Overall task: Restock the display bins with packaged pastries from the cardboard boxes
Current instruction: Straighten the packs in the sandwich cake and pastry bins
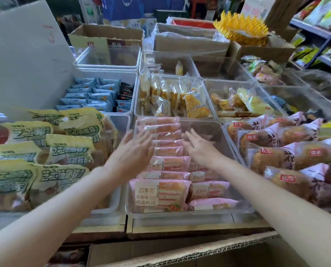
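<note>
Both hands over the middle front bin [226,151] right now. Left hand [133,151] flat, fingers straight and spread, above the left column of pink packs [166,162]; whether it's touching them, can't tell, it's blurred. Right hand [199,147] likewise released, fingers extended, holding nothing, over the right side of the bin where the back is bare. Nothing grasped by either.

The pink packs sit in a neat overlapped row, front to back, w/ a shorter second row on the right near the front. The front pack [160,195] reads 百草恋, then 草莓味 奶盖吐司 below it, strawberry toast by the look.

Handling, my guess: light, soft, squashy bread in slick film wrap. Slippery on each other, so the row probably slides or topples if nudged. Best taken by the wrap edges or flat-palmed from both sides, several at a time; no squeezing the middle.

Cardboard box [180,255] open right at the near edge, below the bench; contents not visible.

Left bin [120,126]: green-yellow bags [72,151] w/ big bold characters, partly 芝士; rest too warped to read. Right: brown buns [276,157] in pink-white wrap, red tag 桃李, large 花. Behind: yellow packs [172,97], blue packets [91,95].
</note>
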### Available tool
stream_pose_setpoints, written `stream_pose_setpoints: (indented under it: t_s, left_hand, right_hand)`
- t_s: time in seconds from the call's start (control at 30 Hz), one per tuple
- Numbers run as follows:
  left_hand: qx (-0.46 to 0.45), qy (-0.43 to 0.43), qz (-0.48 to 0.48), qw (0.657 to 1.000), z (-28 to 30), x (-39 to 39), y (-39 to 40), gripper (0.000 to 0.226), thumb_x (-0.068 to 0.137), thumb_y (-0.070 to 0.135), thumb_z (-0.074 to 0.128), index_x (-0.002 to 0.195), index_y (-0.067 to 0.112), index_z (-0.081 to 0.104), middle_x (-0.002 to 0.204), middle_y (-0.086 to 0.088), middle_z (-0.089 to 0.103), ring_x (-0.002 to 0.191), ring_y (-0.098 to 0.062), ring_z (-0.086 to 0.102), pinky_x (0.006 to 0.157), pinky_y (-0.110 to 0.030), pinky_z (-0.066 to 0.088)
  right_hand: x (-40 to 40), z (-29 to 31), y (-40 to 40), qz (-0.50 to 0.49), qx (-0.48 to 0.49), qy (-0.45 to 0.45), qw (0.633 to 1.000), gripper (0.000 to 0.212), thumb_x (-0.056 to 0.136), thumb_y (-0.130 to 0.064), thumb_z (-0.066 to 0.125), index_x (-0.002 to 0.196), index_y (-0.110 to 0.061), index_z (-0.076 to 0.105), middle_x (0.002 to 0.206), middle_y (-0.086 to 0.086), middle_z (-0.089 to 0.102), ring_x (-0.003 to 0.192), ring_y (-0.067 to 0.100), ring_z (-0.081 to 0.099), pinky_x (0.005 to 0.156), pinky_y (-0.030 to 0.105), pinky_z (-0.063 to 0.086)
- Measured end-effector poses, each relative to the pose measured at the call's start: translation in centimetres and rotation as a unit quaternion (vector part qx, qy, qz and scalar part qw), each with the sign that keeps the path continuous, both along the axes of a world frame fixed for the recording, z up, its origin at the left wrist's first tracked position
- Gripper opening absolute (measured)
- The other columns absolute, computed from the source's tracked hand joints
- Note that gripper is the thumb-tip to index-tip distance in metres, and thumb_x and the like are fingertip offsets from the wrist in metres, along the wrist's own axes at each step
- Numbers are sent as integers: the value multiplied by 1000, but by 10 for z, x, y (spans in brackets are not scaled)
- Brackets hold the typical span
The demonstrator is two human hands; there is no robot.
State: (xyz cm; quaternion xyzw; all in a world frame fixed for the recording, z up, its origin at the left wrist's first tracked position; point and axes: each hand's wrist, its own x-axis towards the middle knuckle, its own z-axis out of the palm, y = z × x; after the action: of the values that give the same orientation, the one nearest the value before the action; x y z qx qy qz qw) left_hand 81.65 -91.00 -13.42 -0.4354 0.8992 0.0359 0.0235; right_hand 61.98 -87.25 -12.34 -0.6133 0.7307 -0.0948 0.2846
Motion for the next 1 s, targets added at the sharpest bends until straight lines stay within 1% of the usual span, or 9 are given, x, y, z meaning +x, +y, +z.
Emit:
stream_pose_setpoints:
  t_s: [0.1,0.27,0.37,0.5,0.6,0.67,0.73,0.9,1.0]
  left_hand:
    - [49,-15,-26,998,-9,-8,32,66,97,50,3,148,9,-2,153,-5,-14,139,-14,-18,112,-31,-14]
    - [51,-67,-7,996,-22,-8,39,95,76,60,-15,147,0,1,155,-21,1,145,-27,-2,118,-35,0]
    - [44,-82,17,995,-27,-3,43,89,83,60,-12,147,0,1,154,-24,6,145,-30,3,118,-38,6]
    - [67,-85,33,994,-20,-5,45,77,93,58,5,148,5,1,154,-24,4,145,-30,4,117,-38,8]
    - [42,-62,41,996,-10,-6,35,75,94,56,7,148,5,0,156,-18,0,145,-24,0,117,-36,3]
    - [42,-54,40,997,-6,-7,27,73,94,54,5,148,5,-2,156,-13,-5,145,-21,-7,117,-36,-3]
    - [57,-63,40,996,-8,-8,21,72,95,52,4,148,4,-5,156,-12,-8,144,-20,-11,116,-35,-7]
    - [75,-111,73,988,-19,-9,18,68,97,48,6,147,3,-4,156,-16,-5,145,-24,-8,116,-39,-7]
    - [11,-101,79,992,-11,-14,11,64,99,44,9,148,3,3,155,-19,3,145,-26,0,115,-42,-8]
  right_hand:
    - [17,-3,19,-37,40,-42,998,59,102,-39,27,152,-19,2,158,9,-9,146,30,4,116,43,8]
    - [41,-11,32,-73,59,-72,993,66,100,-38,29,151,-16,-8,157,13,16,143,31,19,114,39,18]
    - [54,-14,33,-59,50,-62,995,71,101,-36,31,149,-10,-14,147,20,36,133,33,38,107,36,30]
    - [55,-22,30,-26,58,-15,998,74,101,-36,31,146,-7,-20,140,25,43,123,36,48,105,41,36]
    - [44,-21,29,-30,50,-12,998,69,101,-38,26,147,-12,-19,155,23,14,141,36,22,114,44,19]
    - [40,-19,29,-6,9,59,998,65,102,-39,21,149,-14,-16,157,14,-14,146,30,-7,117,43,0]
    - [41,-22,28,60,-23,156,986,63,102,-40,18,149,-12,-14,155,9,-22,144,23,-19,116,39,-10]
    - [56,-29,20,139,8,281,950,64,101,-41,12,149,0,-1,157,16,-5,146,26,-9,116,39,-11]
    - [58,-23,8,116,-27,272,955,60,102,-34,14,148,3,6,157,20,5,146,30,2,119,40,-4]
